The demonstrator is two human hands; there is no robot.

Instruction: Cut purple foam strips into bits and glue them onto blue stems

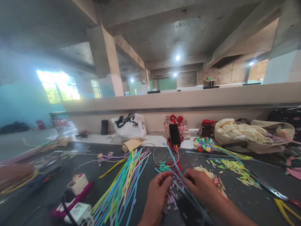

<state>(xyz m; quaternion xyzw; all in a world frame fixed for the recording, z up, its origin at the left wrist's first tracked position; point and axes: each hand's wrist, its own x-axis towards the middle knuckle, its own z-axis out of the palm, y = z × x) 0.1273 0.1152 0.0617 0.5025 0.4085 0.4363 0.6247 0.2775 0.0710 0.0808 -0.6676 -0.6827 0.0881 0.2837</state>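
Light blue pipe cleaners cross between my two hands, their upper ends pointing away from me. My left hand is closed, thumb and forefinger pinched on a blue pipe cleaner. My right hand has its fingers closed around the blue pipe cleaners, whose lower lengths run down beneath it. Under the hands lie short lilac cut pieces. Just beyond are small piles of teal pieces and red pieces. To the left a big fanned bundle of multicoloured pipe cleaners lies on the dark table.
A magenta power strip with white plugs sits at left. At right lie yellow-green cut pieces, scissors and yellow-handled pliers. A phone on a cable leans against a red patterned bag. A white bag stands behind.
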